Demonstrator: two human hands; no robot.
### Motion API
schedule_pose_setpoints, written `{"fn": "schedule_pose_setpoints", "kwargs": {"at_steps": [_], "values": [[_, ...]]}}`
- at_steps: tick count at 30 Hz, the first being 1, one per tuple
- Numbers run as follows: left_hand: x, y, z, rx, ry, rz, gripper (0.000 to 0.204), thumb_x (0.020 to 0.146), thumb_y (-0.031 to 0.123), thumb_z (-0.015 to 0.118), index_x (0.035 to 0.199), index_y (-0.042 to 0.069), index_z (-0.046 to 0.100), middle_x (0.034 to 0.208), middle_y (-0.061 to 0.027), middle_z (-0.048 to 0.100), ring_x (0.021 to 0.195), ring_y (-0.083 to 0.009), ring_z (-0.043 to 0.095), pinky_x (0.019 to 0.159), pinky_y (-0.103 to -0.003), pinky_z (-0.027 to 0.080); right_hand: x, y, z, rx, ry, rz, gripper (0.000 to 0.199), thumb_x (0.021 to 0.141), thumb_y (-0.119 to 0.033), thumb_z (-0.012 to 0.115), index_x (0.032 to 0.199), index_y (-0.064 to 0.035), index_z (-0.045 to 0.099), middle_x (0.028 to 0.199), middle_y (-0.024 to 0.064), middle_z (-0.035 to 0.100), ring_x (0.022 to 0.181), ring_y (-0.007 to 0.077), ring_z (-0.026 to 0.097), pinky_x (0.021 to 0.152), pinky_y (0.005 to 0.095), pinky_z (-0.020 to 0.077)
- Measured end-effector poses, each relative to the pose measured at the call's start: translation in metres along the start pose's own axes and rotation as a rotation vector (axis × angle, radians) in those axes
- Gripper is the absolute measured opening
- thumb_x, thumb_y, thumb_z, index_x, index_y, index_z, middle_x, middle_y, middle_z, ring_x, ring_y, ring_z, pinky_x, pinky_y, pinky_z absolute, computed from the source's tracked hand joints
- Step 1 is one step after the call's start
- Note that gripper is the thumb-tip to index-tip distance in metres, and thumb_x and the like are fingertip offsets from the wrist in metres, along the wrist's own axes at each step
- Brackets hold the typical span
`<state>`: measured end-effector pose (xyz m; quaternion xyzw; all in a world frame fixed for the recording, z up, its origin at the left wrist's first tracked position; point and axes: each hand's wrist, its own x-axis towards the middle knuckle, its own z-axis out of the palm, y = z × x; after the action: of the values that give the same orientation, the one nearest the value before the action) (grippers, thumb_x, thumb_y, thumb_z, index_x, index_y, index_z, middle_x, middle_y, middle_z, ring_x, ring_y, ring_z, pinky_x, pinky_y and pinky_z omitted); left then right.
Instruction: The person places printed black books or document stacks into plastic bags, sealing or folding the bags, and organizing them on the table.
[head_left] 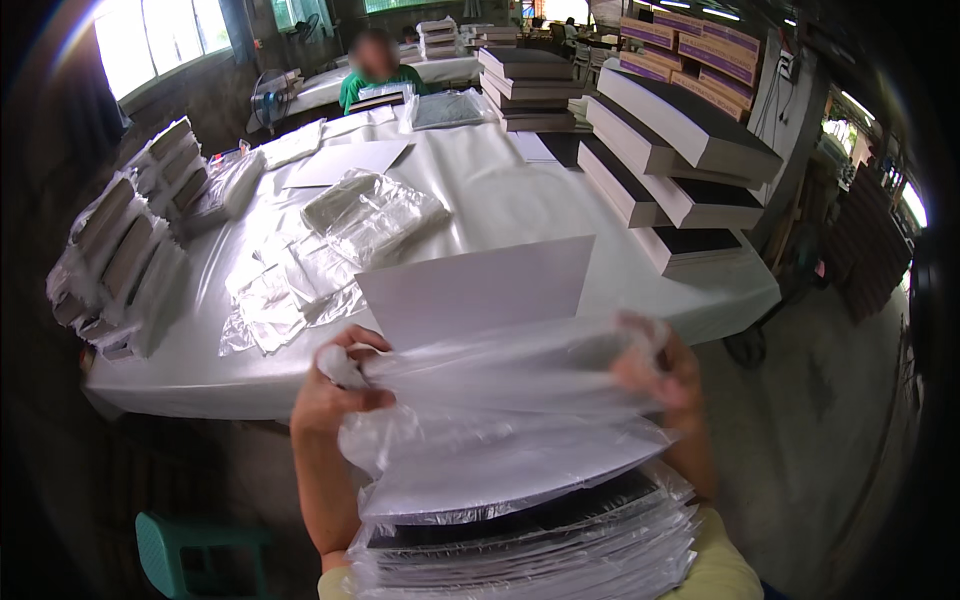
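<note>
My left hand (335, 390) and my right hand (665, 375) each pinch an upper corner of a clear plastic bag (500, 400) held up in front of me. A white flat sheet (480, 290) stands out of the bag's mouth, its lower part inside the plastic. Below the bag, a stack of flat bagged items with black and white faces (530, 550) rests on my lap.
A white-covered table (520, 200) carries loose clear bags (340, 240), wrapped bundles (125, 250) at the left and stacked flat boxes (680, 160) at the right. A person in a green top (375, 75) sits at the far end. A teal stool (200, 555) stands lower left.
</note>
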<state>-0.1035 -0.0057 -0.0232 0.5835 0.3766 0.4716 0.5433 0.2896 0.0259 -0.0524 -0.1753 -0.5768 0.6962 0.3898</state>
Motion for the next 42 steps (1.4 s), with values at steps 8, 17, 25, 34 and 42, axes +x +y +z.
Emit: {"fn": "schedule_pose_setpoints", "kwargs": {"at_steps": [8, 17, 25, 34, 42], "values": [[0.037, 0.005, 0.032, 0.992, 0.981, 0.574, 0.047, 0.062, -0.008, 0.059, 0.106, 0.008, 0.053, 0.092, -0.0094, 0.046, 0.079, -0.0273, 0.051, 0.068, -0.036, 0.043, 0.081, -0.016, 0.042, -1.132, 0.912, -0.500, 0.049, 0.060, 0.010, 0.061, 0.104, -0.0110, 0.057, 0.076, 0.0044, 0.043, 0.057, 0.0147, 0.049, 0.048, 0.0264, 0.0379], [0.024, -0.002, 0.010, 0.655, 0.675, 0.433, 0.029, 0.062, -0.008, 0.049, 0.088, 0.002, 0.058, 0.076, -0.0101, 0.059, 0.069, -0.0182, 0.056, 0.062, -0.028, 0.043, 0.084, -0.008, 0.026, -1.272, 0.836, -0.702, 0.029, 0.056, 0.015, 0.053, 0.080, 0.0006, 0.061, 0.073, 0.0079, 0.051, 0.058, 0.0195, 0.056, 0.052, 0.0282, 0.0450], [0.031, -0.043, -0.029, -0.311, 0.201, -0.375, 0.022, 0.081, 0.016, 0.047, 0.098, 0.005, 0.054, 0.080, -0.0027, 0.057, 0.069, -0.0089, 0.054, 0.058, -0.022, 0.044, 0.053, -0.027, 0.003, 0.107, 0.298, 0.209, 0.019, 0.074, -0.015, 0.058, 0.093, -0.0094, 0.058, 0.072, -0.0018, 0.055, 0.058, 0.0079, 0.051, 0.049, 0.0201, 0.0372], [0.000, -0.140, -0.024, -0.212, 0.092, -0.363, 0.033, 0.075, 0.010, 0.065, 0.106, 0.009, 0.052, 0.074, 0.0052, 0.047, 0.065, -0.0038, 0.045, 0.054, -0.018, 0.036, -0.060, 0.225, -0.113, 0.099, 0.273, 0.414, 0.050, 0.080, -0.026, 0.055, 0.123, -0.0094, 0.037, 0.106, 0.0115, 0.053, 0.099, 0.0230, 0.050, 0.086, 0.0371, 0.0411], [-0.056, -0.180, -0.019, -0.492, 0.082, -0.222, 0.044, 0.074, 0.016, 0.063, 0.115, 0.010, 0.046, 0.075, 0.0009, 0.050, 0.068, -0.0087, 0.049, 0.058, -0.023, 0.040, -0.028, 0.150, -0.021, -0.264, 0.238, 0.124, 0.042, 0.079, -0.018, 0.056, 0.118, -0.0072, 0.045, 0.110, 0.0143, 0.050, 0.099, 0.0233, 0.050, 0.083, 0.0362, 0.0430]]}}
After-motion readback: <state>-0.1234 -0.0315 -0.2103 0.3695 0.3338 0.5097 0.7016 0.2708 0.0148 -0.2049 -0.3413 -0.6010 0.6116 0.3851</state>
